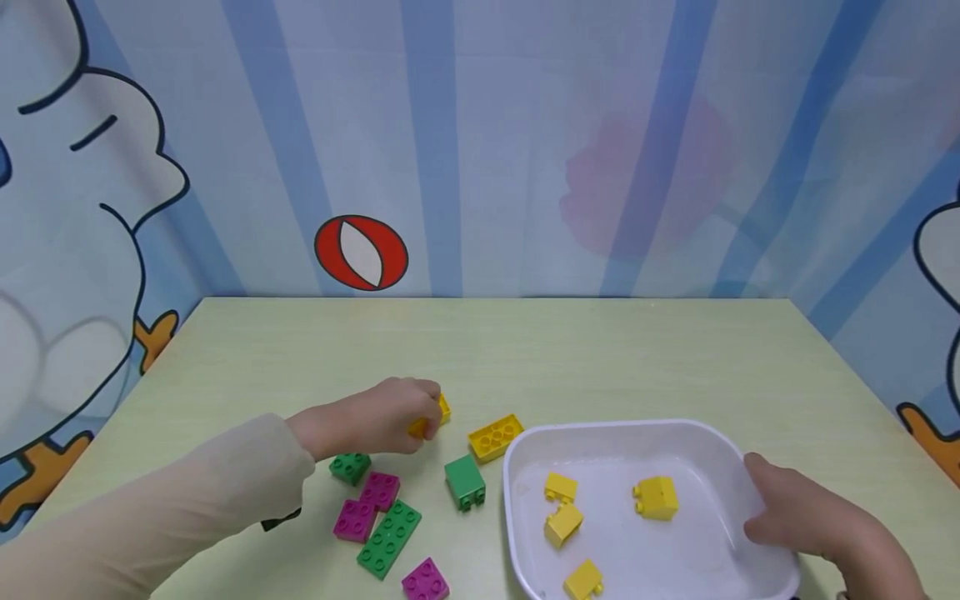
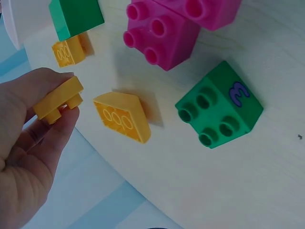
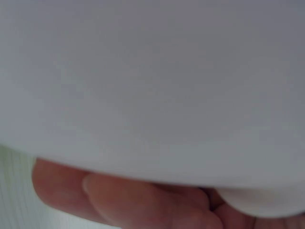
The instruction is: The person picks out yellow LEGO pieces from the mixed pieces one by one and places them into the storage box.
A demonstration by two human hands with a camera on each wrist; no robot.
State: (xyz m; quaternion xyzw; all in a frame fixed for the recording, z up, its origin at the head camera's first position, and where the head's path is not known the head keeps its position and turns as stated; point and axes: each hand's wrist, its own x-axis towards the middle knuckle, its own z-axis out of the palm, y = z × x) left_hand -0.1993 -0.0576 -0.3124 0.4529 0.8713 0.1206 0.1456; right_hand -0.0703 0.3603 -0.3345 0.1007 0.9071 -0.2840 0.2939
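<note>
My left hand (image 1: 375,414) pinches a small yellow building brick (image 2: 58,101) between thumb and fingertips, studs facing the fingers. Just beyond it in the left wrist view, another yellow brick (image 2: 125,114) lies on the table, its hollow underside showing. A longer-looking yellow brick (image 1: 496,438) rests beside the white tray (image 1: 705,554). On the tray's right side, my right hand (image 1: 813,510) grips the rim, thumb on the inside; its fingers (image 3: 128,198) show under the edge in the right wrist view. Several yellow bricks (image 1: 657,498) lie scattered in the tray.
Near my left forearm lie a small green brick (image 1: 350,467), magenta bricks (image 1: 380,490) and a long green brick (image 1: 389,539). A green brick (image 1: 465,482) sits left of the tray, and another magenta brick (image 1: 426,580) at the front. A printed curtain (image 1: 495,150) hangs behind the table.
</note>
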